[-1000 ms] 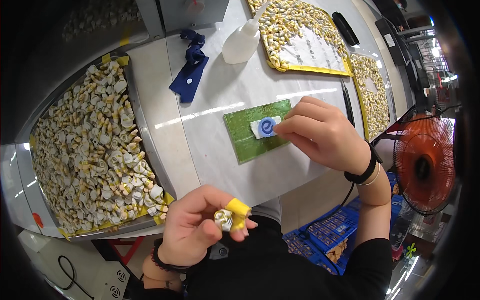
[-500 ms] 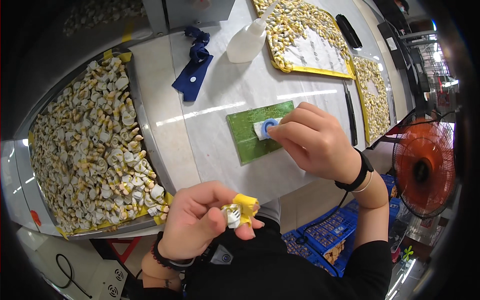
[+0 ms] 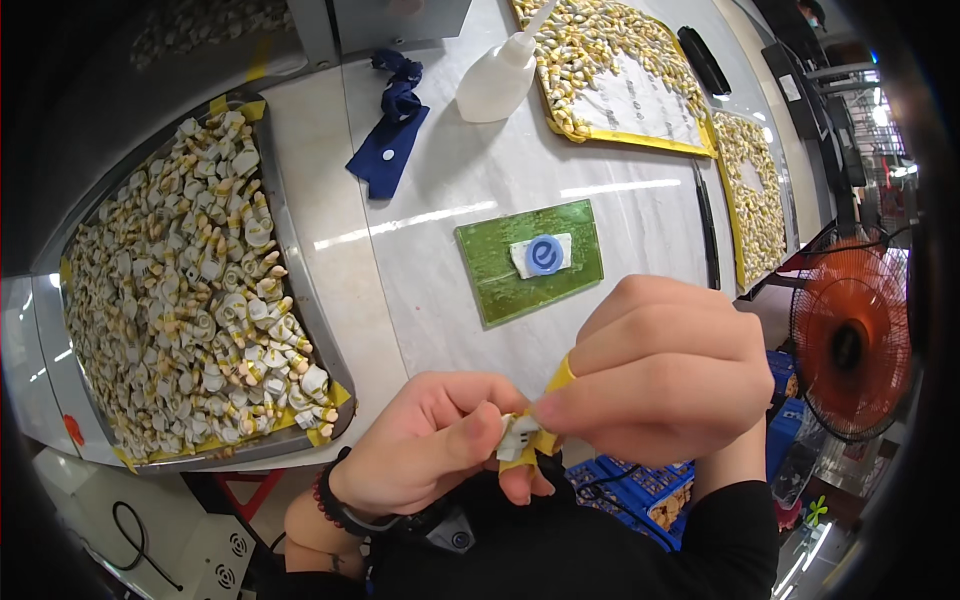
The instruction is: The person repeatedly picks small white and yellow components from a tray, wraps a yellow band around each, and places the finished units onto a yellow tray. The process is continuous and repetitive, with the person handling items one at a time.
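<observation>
My left hand (image 3: 435, 440) is closed, pinching a small white molded piece (image 3: 516, 438) between thumb and fingers. Yellow tape-like material (image 3: 520, 462) shows around that piece and the fingertips; whether it wraps the fingers is unclear. My right hand (image 3: 665, 375) meets the left one, its thumb and forefinger pinched against the piece. Whatever lies between those right fingertips is hidden. Beyond both hands a green rectangular slab (image 3: 490, 295) lies on the table, bearing a white pad (image 3: 519, 260) with a round blue disc (image 3: 544, 256) on top.
At left stands a large tray (image 3: 345, 400) heaped with small white-and-yellow pieces (image 3: 190, 290). Two yellow-edged trays (image 3: 630, 140) (image 3: 742, 240) hold similar pieces at far right. A squeeze bottle (image 3: 497, 85), a dark blue cloth (image 3: 385, 150) and a black pen-like tool (image 3: 708, 235) lie around; an orange fan (image 3: 848, 345) stands right.
My right hand has left the blue disc on the slab and come down toward me, to the white piece. My left hand has shifted slightly right with that piece.
</observation>
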`<move>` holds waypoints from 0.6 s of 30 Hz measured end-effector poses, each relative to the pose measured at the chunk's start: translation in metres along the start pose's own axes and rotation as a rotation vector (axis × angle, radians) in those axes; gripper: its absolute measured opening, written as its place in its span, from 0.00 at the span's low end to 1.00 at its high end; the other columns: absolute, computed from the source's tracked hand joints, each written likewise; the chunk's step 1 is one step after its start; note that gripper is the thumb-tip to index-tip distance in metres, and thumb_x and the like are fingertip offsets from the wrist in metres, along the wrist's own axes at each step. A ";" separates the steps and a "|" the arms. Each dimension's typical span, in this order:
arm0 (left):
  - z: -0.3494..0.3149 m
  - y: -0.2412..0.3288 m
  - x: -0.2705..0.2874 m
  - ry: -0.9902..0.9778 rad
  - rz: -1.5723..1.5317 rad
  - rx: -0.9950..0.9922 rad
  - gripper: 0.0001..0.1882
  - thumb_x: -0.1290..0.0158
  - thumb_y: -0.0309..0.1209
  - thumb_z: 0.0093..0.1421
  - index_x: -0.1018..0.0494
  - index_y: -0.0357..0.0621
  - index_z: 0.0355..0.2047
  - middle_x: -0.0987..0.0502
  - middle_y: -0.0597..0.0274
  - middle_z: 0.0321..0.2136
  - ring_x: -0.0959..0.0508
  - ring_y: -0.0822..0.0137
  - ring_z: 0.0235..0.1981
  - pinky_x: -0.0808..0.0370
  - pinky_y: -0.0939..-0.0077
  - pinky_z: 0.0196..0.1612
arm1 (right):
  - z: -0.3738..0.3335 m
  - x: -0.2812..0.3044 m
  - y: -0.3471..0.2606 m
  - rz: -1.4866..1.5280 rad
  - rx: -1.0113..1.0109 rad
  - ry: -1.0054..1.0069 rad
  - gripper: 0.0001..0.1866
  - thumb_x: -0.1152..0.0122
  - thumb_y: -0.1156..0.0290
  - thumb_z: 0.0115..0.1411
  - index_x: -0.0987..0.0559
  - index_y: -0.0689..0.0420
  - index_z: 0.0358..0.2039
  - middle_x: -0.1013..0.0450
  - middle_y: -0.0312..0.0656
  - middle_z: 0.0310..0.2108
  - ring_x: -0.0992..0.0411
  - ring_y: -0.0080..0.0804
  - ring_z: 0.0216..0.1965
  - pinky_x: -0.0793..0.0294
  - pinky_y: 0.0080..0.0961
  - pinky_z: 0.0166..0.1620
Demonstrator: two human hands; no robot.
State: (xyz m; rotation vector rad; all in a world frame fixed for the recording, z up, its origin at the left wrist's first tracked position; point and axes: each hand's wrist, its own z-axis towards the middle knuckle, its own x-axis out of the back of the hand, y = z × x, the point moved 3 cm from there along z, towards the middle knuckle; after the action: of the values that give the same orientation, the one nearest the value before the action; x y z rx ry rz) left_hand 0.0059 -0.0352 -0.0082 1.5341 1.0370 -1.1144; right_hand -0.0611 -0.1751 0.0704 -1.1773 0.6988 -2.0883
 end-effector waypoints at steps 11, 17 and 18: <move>0.002 -0.001 -0.001 -0.036 -0.053 0.059 0.22 0.54 0.44 0.62 0.32 0.32 0.37 0.25 0.59 0.23 0.23 0.71 0.27 0.26 0.72 0.43 | 0.001 0.002 0.002 -0.076 0.134 -0.060 0.05 0.37 0.76 0.41 0.19 0.57 0.23 0.28 0.35 0.21 0.31 0.25 0.20 0.31 0.17 0.22; 0.001 -0.001 -0.006 -0.072 -0.082 0.036 0.18 0.55 0.40 0.63 0.32 0.32 0.37 0.25 0.59 0.25 0.24 0.73 0.27 0.27 0.72 0.43 | 0.003 -0.004 0.001 -0.025 0.179 -0.029 0.07 0.37 0.76 0.38 0.19 0.58 0.22 0.27 0.36 0.22 0.30 0.26 0.21 0.30 0.16 0.23; 0.001 -0.001 -0.007 -0.074 -0.080 0.032 0.18 0.56 0.39 0.63 0.31 0.32 0.37 0.25 0.60 0.25 0.24 0.73 0.27 0.27 0.73 0.43 | 0.004 -0.004 0.000 -0.021 0.163 -0.035 0.07 0.36 0.76 0.37 0.19 0.59 0.22 0.27 0.36 0.22 0.30 0.26 0.21 0.30 0.16 0.23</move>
State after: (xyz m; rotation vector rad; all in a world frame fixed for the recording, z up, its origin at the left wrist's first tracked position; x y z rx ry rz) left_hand 0.0036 -0.0367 -0.0021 1.4760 1.0429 -1.2389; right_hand -0.0562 -0.1731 0.0699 -1.1313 0.4915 -2.0936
